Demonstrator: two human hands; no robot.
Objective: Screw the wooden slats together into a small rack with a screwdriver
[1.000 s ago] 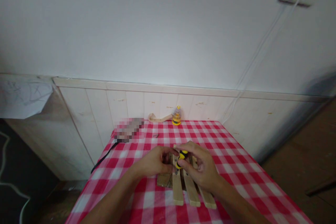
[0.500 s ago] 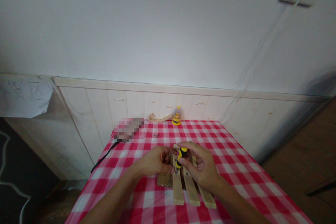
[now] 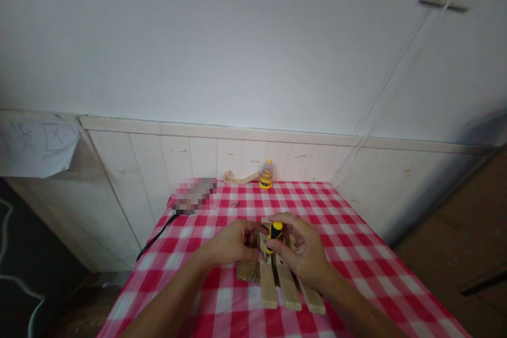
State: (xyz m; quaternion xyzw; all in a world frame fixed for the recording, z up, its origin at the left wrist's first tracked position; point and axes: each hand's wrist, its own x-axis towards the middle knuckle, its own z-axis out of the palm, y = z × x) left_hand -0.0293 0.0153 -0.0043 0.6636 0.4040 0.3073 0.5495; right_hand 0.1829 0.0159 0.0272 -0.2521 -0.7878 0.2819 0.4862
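My right hand (image 3: 309, 253) is closed around a small yellow-and-black screwdriver (image 3: 276, 229), held upright with its lower end at a screw (image 3: 266, 259) in the leftmost wooden slat (image 3: 269, 288). My left hand (image 3: 233, 243) is curled against that slat's left edge, its thumb near the screw and its index finger close to the screwdriver. Two more slats lie alongside, a middle one (image 3: 290, 290) with a dark screw head and a right one (image 3: 315, 301) partly under my right hand. Beneath the slats shows a brown block (image 3: 247, 271), mostly covered.
The table wears a red-and-white checked cloth (image 3: 178, 285). Toward the wall stand a yellow-based bit container (image 3: 266, 175) and a pale curved strip (image 3: 240, 178). A small dark piece (image 3: 235, 204) lies nearer. At left is a blurred-out object (image 3: 196, 195) with a black strap (image 3: 158, 235).
The screwdriver's handle has turned in my right fingers, showing more of its yellow top. My left hand and the slats stay in place.
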